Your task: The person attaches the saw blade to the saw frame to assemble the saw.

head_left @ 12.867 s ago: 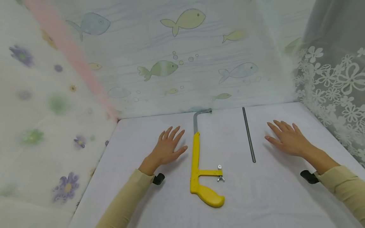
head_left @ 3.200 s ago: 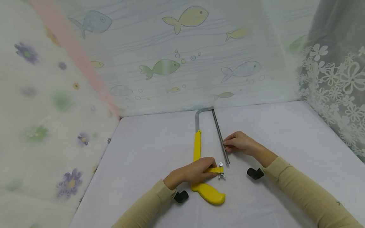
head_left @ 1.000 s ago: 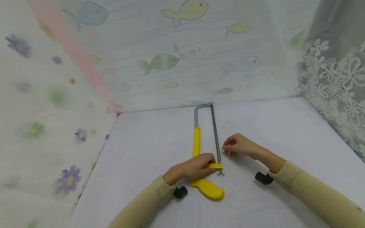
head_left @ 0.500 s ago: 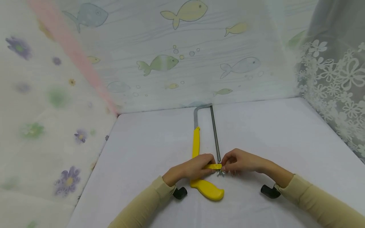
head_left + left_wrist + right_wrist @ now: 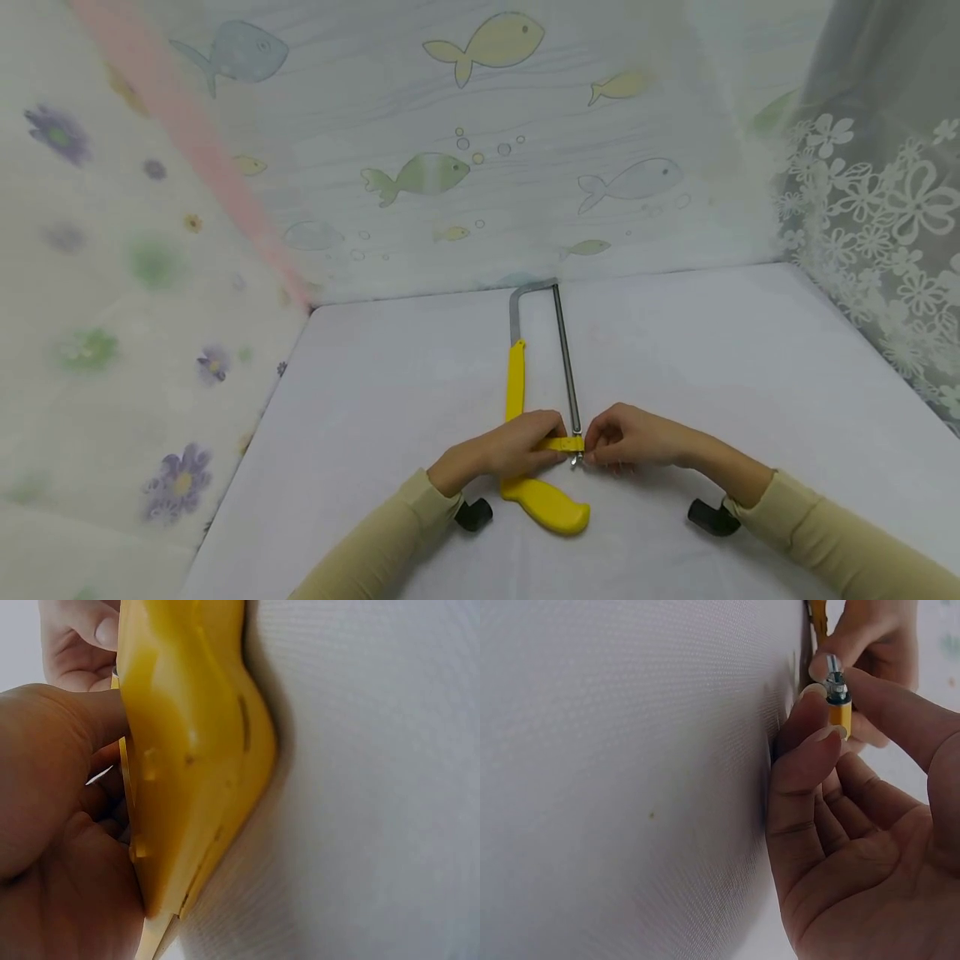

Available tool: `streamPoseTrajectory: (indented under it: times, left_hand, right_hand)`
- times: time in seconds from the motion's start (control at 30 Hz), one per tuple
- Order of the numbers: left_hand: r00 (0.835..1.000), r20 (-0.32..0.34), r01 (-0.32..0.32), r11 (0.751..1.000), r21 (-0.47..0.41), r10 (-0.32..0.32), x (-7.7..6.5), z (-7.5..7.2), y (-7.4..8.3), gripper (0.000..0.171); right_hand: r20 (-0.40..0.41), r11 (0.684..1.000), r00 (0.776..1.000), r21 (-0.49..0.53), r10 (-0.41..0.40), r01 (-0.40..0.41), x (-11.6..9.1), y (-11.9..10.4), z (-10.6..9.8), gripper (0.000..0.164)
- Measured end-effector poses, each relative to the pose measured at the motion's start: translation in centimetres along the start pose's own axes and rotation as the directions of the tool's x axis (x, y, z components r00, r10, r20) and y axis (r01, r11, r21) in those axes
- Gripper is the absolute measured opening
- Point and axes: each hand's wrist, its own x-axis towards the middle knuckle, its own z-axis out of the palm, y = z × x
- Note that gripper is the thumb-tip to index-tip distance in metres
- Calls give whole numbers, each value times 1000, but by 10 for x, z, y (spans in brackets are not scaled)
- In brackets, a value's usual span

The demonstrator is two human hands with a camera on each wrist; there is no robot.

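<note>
A hacksaw (image 5: 517,375) with a yellow frame and grip lies flat on the white cloth. Its dark grey blade (image 5: 567,358) spans from the tip of the steel bow at the far end to the short yellow arm near the handle (image 5: 555,510). Across the frame reaches my left hand (image 5: 517,446), fingers and thumb holding that short arm. My right hand (image 5: 637,437) comes in from the other side and pinches the wing nut (image 5: 576,461) at the arm's end. Its thumb and fingertips close around the nut (image 5: 835,686) in the right wrist view.
The white-covered table (image 5: 405,367) meets a fish-print curtain (image 5: 480,192) at the back. A flowered curtain (image 5: 112,333) borders the left side, lace (image 5: 885,217) the right. A black wrist-camera mount (image 5: 474,515) sits under each cuff.
The blade, earlier lying apart on the right, was carried by the right hand to the frame. That hand then released it and moved down to the wing nut, while the left took the arm.
</note>
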Motion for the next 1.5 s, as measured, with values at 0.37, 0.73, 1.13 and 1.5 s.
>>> streamPoseTrajectory:
  times: [0.37,0.73,1.13,1.5]
  left_hand:
    - [1000,0,-4,1000,2,4,-1,-1,3,13]
    - [1000,3,0,1000,8,0,-1,-2,3,13]
    - [1000,4,-7,1000,17,7,0,-2,3,13]
    - [1000,6,-6,1000,14,6,-1,-3,4,12]
  right_hand:
    - [2,1000,1000,-27,-10,11,-3,-2,2,7]
    - [26,999,1000,-48,7,-6,-1,-2,4,7]
    - [45,998,999,-53,27,-24,1,-6,7,24]
    - [37,997,996,-24,77,-76,2,-13,12,38]
